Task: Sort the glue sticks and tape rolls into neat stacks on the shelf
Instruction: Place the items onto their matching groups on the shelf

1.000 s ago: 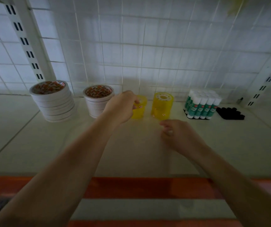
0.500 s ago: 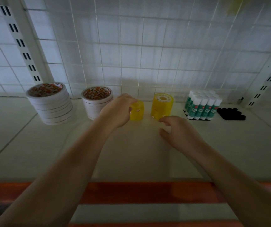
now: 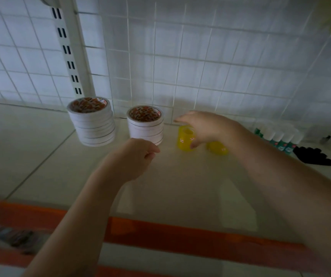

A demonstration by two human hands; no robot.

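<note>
The shelf is seen as a pale surface backed by a white wire grid, with an orange strip along its front edge. Two arms reach over it.

Four tape stacks are set in a row near the back. The tall white stack stands at the left, slightly askew, and the short white stack just beside it. To the right come the yellow stack and a second yellow stack, the latter mostly hidden behind the right forearm. The glue sticks are grouped upright at the far right, with a cluster of black items next to them; what these are cannot be told.

The right hand is spread over the yellow stack, fingers extended above it and the thumb beside its wall; whether it is actually gripped cannot be told. The left hand hovers in front of the short white stack, fingers loosely curled with nothing held.

The sorting is judged nearly finished: every kind is already grouped, and only straightening appears to be left.

Red and orange print is seen on the white rolls' tops and small white marks on the yellow stack, but nothing can be read.
</note>
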